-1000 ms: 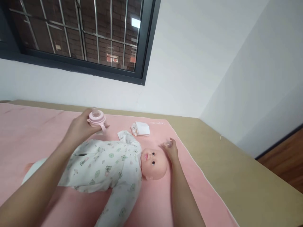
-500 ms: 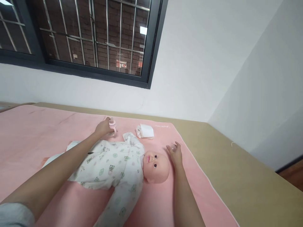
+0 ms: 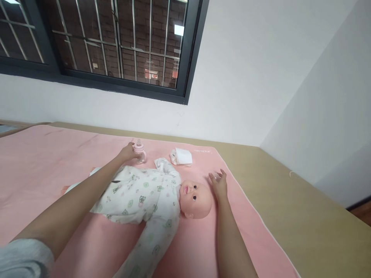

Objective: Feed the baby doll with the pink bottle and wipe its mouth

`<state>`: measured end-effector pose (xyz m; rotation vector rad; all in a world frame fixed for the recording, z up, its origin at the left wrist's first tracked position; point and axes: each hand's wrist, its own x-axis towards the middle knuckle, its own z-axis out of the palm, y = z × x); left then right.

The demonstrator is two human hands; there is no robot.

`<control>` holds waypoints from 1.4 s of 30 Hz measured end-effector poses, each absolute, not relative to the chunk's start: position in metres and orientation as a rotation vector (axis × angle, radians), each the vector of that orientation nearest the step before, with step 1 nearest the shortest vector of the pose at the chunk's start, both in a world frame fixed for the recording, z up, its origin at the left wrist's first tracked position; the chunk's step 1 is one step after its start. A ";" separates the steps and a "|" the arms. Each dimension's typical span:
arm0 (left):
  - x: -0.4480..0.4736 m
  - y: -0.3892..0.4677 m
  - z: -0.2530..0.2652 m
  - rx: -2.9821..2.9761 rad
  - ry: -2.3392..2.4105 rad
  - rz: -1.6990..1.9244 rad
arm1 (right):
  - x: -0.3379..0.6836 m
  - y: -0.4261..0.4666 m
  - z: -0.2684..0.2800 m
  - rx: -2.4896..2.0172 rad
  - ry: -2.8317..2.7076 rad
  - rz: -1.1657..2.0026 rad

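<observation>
Left hand (image 3: 127, 153), left of centre, fingers curled round upright bottle (image 3: 140, 154) on pink mat (image 3: 197, 247). Right hand (image 3: 220, 188), right of centre, fingers pinching clear cap (image 3: 216, 176), near doll (image 3: 145, 193) lying lower centre.

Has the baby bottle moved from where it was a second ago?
Yes. Judged against the white packet, the bottle has moved rightward, closer to it, and away from the camera; it now looks set down on the pink mat.

Even light fills the white wall (image 3: 246, 69); the dark window (image 3: 142, 38) carries glare (a white rectangle (image 3: 179, 30), right of centre). Faint shadows lie on the pink mat (image 3: 194, 247); the bottle (image 3: 139, 148) looks slightly soft.
</observation>
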<state>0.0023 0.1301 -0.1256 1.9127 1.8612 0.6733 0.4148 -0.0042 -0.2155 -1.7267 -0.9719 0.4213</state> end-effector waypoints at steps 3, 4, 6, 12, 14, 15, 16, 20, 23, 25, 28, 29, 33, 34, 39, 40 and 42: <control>-0.003 0.127 -0.120 1.909 1.839 0.659 | 0.414 -0.006 -0.214 -1.724 -0.964 0.428; -0.005 0.125 -0.117 1.912 1.840 0.652 | 0.413 -0.006 -0.214 -1.718 -0.962 0.429; -0.010 0.121 -0.110 1.919 1.863 0.639 | 0.412 -0.008 -0.214 -1.701 -0.963 0.425; -0.024 0.104 -0.085 1.936 1.968 0.624 | 0.412 -0.008 -0.218 -1.650 -0.949 0.389; -0.021 0.094 -0.078 1.967 2.010 0.685 | 0.412 -0.007 -0.219 -1.625 -0.923 0.368; -0.018 0.089 -0.075 1.994 2.013 0.738 | 0.412 -0.006 -0.218 -1.617 -0.906 0.341; -0.012 0.082 -0.073 2.025 1.997 0.807 | 0.412 -0.006 -0.217 -1.616 -0.889 0.299; 0.025 0.061 -0.072 2.179 1.656 0.996 | 0.409 -0.009 -0.210 -1.667 -0.835 0.080; 0.064 0.052 -0.075 2.273 1.400 0.895 | 0.404 -0.014 -0.204 -1.687 -0.826 -0.010; 0.090 0.050 -0.078 2.325 1.230 0.797 | 0.401 -0.017 -0.202 -1.683 -0.835 -0.058; 0.126 0.051 -0.083 2.385 1.006 0.628 | 0.398 -0.020 -0.201 -1.672 -0.850 -0.106; 0.137 0.052 -0.085 2.401 0.956 0.565 | 0.398 -0.020 -0.202 -1.668 -0.848 -0.107; 0.172 0.056 -0.094 2.461 0.815 0.293 | 0.398 -0.023 -0.202 -1.662 -0.808 -0.072; 0.179 0.056 -0.096 2.476 0.788 0.227 | 0.398 -0.024 -0.201 -1.661 -0.795 -0.065; 0.204 0.055 -0.102 2.535 0.721 -0.072 | 0.397 -0.024 -0.201 -1.615 -0.724 -0.082; 0.207 0.056 -0.103 2.538 0.716 -0.125 | 0.397 -0.024 -0.200 -1.602 -0.719 -0.085; 0.212 0.059 -0.105 2.533 0.710 -0.214 | 0.396 -0.023 -0.200 -1.587 -0.713 -0.100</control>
